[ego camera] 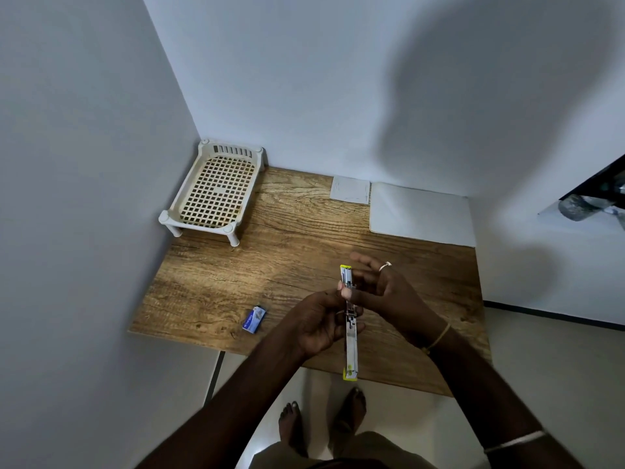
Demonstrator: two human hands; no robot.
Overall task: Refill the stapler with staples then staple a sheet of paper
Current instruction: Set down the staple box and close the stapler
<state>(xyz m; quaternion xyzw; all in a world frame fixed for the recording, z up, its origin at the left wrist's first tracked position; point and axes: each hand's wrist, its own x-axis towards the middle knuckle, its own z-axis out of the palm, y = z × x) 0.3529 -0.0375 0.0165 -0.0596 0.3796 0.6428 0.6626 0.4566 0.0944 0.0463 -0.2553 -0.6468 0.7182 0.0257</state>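
A yellow and metal stapler is swung fully open into one long strip, held above the near part of the wooden table. My left hand grips its middle, thumb pressed on the metal channel. My right hand touches the far half of the stapler with its fingertips; whether it holds staples is hidden. A small blue staple box lies on the table left of my hands. A white sheet of paper lies at the table's far right, with a smaller sheet beside it.
A cream plastic lattice rack stands on short legs in the far left corner against the walls. White walls close the table on the left and back. A dark object juts in at the right. My bare feet stand on the tiled floor.
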